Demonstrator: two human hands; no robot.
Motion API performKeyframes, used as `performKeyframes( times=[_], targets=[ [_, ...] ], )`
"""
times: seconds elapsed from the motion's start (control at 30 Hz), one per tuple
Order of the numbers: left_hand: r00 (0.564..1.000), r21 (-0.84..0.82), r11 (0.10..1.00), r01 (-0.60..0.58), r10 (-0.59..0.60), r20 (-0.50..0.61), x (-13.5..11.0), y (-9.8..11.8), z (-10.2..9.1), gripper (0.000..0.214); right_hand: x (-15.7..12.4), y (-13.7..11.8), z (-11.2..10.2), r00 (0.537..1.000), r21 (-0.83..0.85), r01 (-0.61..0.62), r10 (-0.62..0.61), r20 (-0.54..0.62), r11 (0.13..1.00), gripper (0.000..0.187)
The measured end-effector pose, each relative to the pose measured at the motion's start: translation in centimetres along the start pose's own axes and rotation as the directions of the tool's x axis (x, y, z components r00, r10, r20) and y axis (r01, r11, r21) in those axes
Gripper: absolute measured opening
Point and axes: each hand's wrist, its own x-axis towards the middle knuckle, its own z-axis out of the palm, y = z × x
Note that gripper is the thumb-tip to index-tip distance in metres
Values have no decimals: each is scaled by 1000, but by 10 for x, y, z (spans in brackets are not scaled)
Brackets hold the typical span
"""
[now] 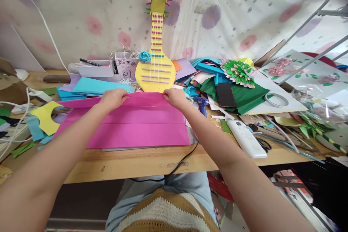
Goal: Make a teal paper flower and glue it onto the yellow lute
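Observation:
A wide sheet of magenta paper (141, 134) lies on the wooden table before me, with creases running across it. Its far edge is folded up into a strip. My left hand (114, 99) pinches that strip left of its middle, fingers closed on the paper. Farther right along the same edge, my right hand (175, 98) pinches it too. Just beyond the paper stands a yellow paper lute (156, 69) with white strings, pink frets and a blue paper rose (145, 57). Under the near edge of the magenta sheet, a thin grey board (130, 149) peeks out.
Right of the paper are a blue glue gun (201, 105), a dark phone (226, 95), a white power bank (247, 139), scissors (264, 145) and a tape roll (276, 100). Blue paper (100, 86) and yellow scraps (46, 117) lie left. A black cord (179, 165) hangs over the front edge.

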Motion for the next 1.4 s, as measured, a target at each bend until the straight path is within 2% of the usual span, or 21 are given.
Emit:
performKeyframes(
  times=[0.07, 0.13, 0.2, 0.27, 0.3, 0.37, 0.4, 0.47, 0.57, 0.67, 0.87, 0.97, 1.07, 1.13, 1.2, 1.27, 1.4],
  targets=[
    [999, 5, 1000, -1, 1, -43, 7, 4, -3, 34, 8, 3, 0, 1000, 21, -17, 17, -7, 1000, 30],
    [990, -3, 1000, 18, -18, -141, 9, 11, -1, 41, 10, 3, 4, 994, 64, 6, 1, -105, 998, 34],
    [964, -30, 1000, -7, -1, -264, 3, 17, 5, 46, 4, 1, 10, 965, 102, 80, -51, -257, 992, 42],
    [941, -64, 991, -118, 91, -325, -8, 21, 16, 43, -8, -3, 20, 937, 127, 197, -149, -315, 972, 43],
    [938, -88, 978, -188, 153, -311, -14, 22, 23, 41, -16, -6, 26, 932, 147, 273, -223, -287, 951, 42],
    [939, -149, 939, -309, 276, -205, -29, 23, 39, 41, -31, -11, 39, 902, 219, 430, -404, -156, 876, 44],
    [936, -184, 920, -345, 322, -143, -36, 23, 46, 43, -38, -13, 46, 881, 266, 470, -465, -86, 841, 48],
    [925, -233, 898, -375, 379, -27, -48, 22, 59, 50, -49, -16, 58, 851, 341, 489, -525, 15, 803, 55],
    [915, -258, 898, -357, 392, 97, -61, 21, 69, 58, -58, -18, 68, 834, 404, 474, -546, 79, 782, 58],
    [910, -258, 899, -353, 394, 127, -69, 20, 71, 58, -65, -19, 71, 816, 428, 486, -571, 90, 762, 57],
    [907, -245, 895, -373, 407, 105, -92, 23, 69, 57, -84, -26, 67, 796, 408, 534, -603, 53, 740, 55],
    [907, -235, 896, -377, 408, 102, -101, 25, 66, 57, -86, -29, 57, 820, 413, 502, -570, 51, 760, 52],
    [914, -209, 903, -376, 398, 74, -103, 25, 57, 57, -78, -27, 47, 904, 413, 374, -426, 36, 830, 48],
    [937, -176, 925, -337, 347, 30, -97, 24, 49, 59, -68, -22, 43, 948, 387, 298, -318, -13, 873, 43],
    [964, -135, 955, -265, 263, -32, -84, 22, 43, 60, -58, -15, 44, 964, 339, 262, -260, -53, 904, 41],
    [977, -93, 973, -211, 206, -63, -69, 21, 40, 58, -48, -9, 48, 966, 279, 257, -251, -56, 925, 45],
    [982, -44, 982, -185, 186, 19, -43, 21, 46, 60, -38, -4, 59, 965, 205, 263, -263, -28, 943, 50]
  ],
)
